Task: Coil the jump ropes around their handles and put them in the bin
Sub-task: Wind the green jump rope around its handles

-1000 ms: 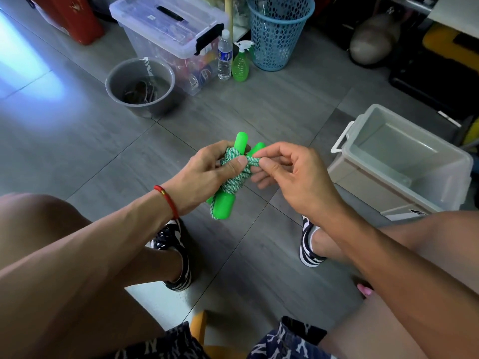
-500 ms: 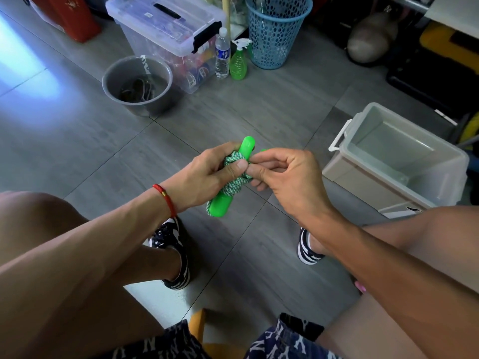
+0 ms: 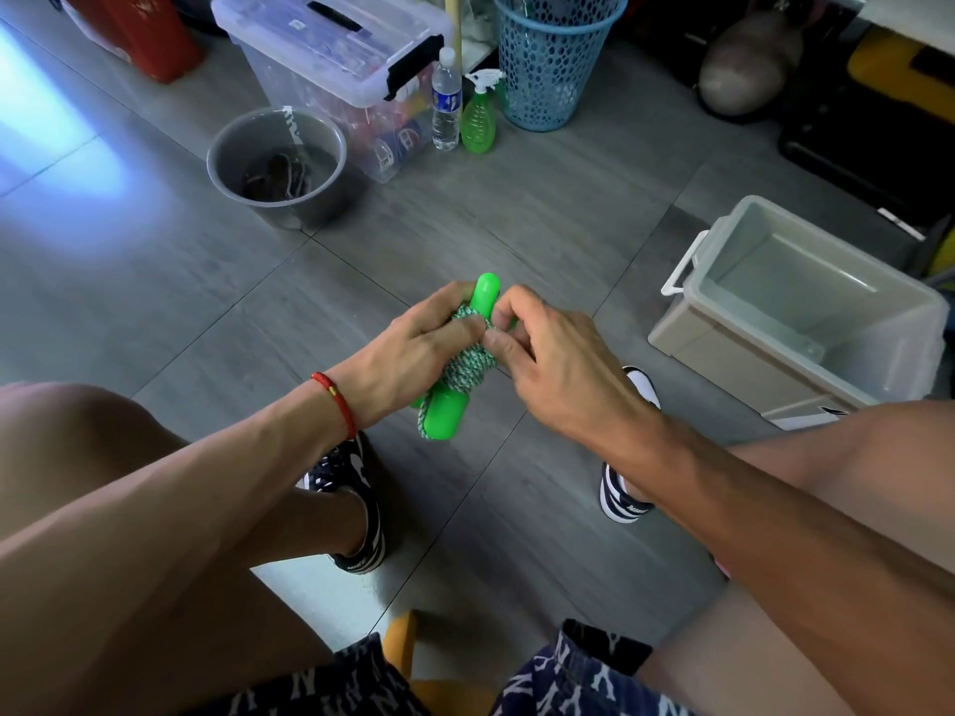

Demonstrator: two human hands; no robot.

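Both hands meet over the floor between the knees, the jump rope [image 3: 467,366] bundled between them. Left hand [image 3: 408,354] is wrapped round the green handles [image 3: 486,297], which run from near-left up to far-right, cord coiled tight about their middle. Right hand [image 3: 553,364] pinches at the top of the coil, thumb and forefinger closed on the cord, apparently tucking the loose end. The bin [image 3: 806,348] sits open and empty off to the right, well apart from the bundle, on the right hand's side; that hand looks the natural one to carry it across, handles lying roughly toward the bin's near corner
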